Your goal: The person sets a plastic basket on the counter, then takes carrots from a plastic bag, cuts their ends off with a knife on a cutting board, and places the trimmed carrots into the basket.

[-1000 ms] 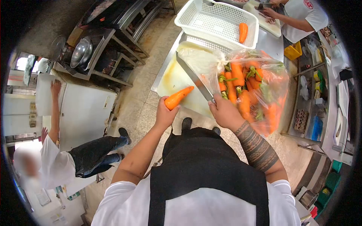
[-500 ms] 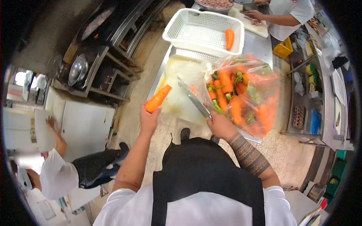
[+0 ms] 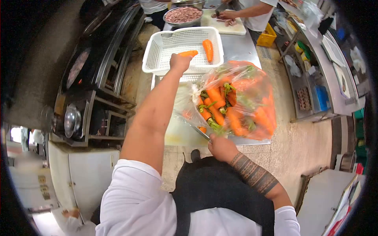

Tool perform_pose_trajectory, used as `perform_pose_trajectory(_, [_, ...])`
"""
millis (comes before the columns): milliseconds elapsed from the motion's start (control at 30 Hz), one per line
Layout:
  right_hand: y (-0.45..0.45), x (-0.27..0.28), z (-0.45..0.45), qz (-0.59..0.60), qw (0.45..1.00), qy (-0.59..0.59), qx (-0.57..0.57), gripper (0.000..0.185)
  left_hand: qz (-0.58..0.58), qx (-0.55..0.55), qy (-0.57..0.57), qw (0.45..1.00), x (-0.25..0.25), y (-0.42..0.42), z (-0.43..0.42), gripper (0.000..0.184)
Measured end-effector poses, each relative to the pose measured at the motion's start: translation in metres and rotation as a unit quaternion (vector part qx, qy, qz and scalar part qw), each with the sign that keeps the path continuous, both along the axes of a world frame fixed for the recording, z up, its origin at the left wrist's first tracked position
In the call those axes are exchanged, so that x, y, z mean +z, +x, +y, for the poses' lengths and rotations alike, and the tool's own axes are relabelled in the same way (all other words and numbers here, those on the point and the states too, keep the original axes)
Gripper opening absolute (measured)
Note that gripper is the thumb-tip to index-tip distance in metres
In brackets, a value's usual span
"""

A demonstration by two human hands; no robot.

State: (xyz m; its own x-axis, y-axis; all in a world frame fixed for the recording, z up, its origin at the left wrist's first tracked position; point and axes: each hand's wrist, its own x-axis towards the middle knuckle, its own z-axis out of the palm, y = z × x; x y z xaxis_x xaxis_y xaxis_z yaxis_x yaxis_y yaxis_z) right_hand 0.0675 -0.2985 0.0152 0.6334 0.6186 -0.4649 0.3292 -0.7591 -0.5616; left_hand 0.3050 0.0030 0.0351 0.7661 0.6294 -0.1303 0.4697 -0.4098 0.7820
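Observation:
My left hand [image 3: 180, 63] reaches over the white perforated basket [image 3: 148, 59] with its fingers closed round a carrot [image 3: 188, 53]. Another carrot [image 3: 208, 50] rests inside the basket at its right. Near the front edge of the table, my right hand [image 3: 223, 148] holds a knife [image 3: 201, 132], whose blade is partly hidden under the plastic bag. The clear bag [image 3: 252, 84] is full of carrots with green stem ends and lies just beyond my right hand. Left of the bag is a pale cutting board [image 3: 177, 131].
Behind the basket is a metal bowl of chopped meat [image 3: 183, 15]. A co-worker's hand [image 3: 227, 15] cuts meat on a white board [image 3: 236, 28]. Another person stands at the back left. A yellow crate [image 3: 267, 35] is right of the table, shelves farther right.
My left hand has moved forward from beside the cutting board to over the basket, carrying the carrot. My right hand has kept the knife, now lower by the bag. The view has shifted.

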Motion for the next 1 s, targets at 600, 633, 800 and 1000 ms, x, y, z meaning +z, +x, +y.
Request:
perform_pose_trajectory(600, [0.002,-0.019,0.002,-0.012,0.997,0.077,0.016,0.031,-0.053,-0.551,0.422,0.718,-0.018,-0.128,-0.127,0.029])
perform_pose_trajectory(633, [0.002,-0.021,0.003,-0.012,0.997,0.079,0.021,0.031,0.013,-0.551,0.442,0.708,-0.014,-0.123,-0.130,0.030])
perform_pose_trajectory(800, [0.009,-0.033,-0.001,-0.005,0.995,0.093,0.038,0.033,0.100,-0.586,0.433,0.677,-0.007,-0.100,-0.131,0.032])
perform_pose_trajectory(1000, [0.017,-0.031,-0.010,0.008,0.991,0.120,0.060,0.036,-0.058,-0.436,0.082,0.894,0.064,-0.147,-0.117,0.051])
